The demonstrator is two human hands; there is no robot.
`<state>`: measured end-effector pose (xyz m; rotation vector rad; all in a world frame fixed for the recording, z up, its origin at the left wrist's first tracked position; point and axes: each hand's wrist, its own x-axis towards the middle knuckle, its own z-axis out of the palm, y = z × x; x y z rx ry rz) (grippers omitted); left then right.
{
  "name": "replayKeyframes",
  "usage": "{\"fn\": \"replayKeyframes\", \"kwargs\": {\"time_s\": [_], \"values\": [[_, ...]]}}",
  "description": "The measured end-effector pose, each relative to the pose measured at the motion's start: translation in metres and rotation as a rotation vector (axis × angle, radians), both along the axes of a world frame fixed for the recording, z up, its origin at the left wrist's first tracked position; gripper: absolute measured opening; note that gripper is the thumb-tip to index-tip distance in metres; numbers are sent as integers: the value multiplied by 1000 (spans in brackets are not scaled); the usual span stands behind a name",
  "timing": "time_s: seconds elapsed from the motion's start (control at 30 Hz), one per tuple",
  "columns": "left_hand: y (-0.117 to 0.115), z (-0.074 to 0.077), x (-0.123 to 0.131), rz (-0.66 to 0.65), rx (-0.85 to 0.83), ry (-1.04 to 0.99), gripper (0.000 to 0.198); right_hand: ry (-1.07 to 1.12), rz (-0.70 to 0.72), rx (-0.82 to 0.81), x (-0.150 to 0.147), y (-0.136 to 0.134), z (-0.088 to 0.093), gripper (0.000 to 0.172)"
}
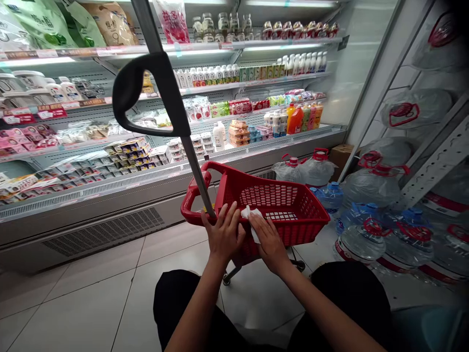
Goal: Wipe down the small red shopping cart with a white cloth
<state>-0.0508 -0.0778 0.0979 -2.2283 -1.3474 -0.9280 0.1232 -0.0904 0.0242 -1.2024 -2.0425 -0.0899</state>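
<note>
A red plastic shopping basket [289, 195] on wheels stands on the tiled floor in front of me. Its grey telescopic pole with a black loop handle [146, 93] rises up and to the left. My left hand [223, 233] rests on the basket's near rim by the pole's base, fingers wrapped over the edge. My right hand [269, 239] presses a crumpled white cloth or tissue [250, 215] against the same rim. My knees in dark trousers show at the bottom.
An open refrigerated shelf unit [164, 122] with dairy packs and bottles runs along the left and back. Large water jugs [366, 230] with red caps are stacked on the floor and racks at the right. A cardboard box [339, 154] sits behind them.
</note>
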Motion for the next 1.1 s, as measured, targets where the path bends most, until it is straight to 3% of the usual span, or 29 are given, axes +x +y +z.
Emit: {"fn": "replayKeyframes", "kwargs": {"time_s": [0.1, 0.3, 0.4, 0.53, 0.67, 0.77, 0.87, 0.97, 1.1], "values": [[-2, 7, -1, 8, -17, 23, 45, 31, 2, 24, -8, 2, 2, 86], [-6, 18, 2, -8, -73, 72, 54, 81, 124, 82, -59, 21, 20, 75], [-1, 17, -1, 0, -80, 71, 55, 44, 142, 137, -64, 27, 27, 73], [6, 9, -2, 27, -61, 68, 54, -16, 50, 137, -29, 25, 18, 77], [7, 0, 3, 15, -16, 84, 48, -101, -139, 80, 40, 12, -13, 90], [6, -3, 5, 19, 2, 88, 49, -156, -284, 34, 90, 0, -35, 89], [7, -5, 9, 6, 12, 91, 50, -119, -376, -10, 108, -6, -41, 83], [8, -7, 16, -10, 10, 100, 51, -42, -337, 2, 82, -3, -32, 78], [6, -11, 26, -8, -15, 102, 51, 22, -120, 42, 16, 7, -8, 76]]}}
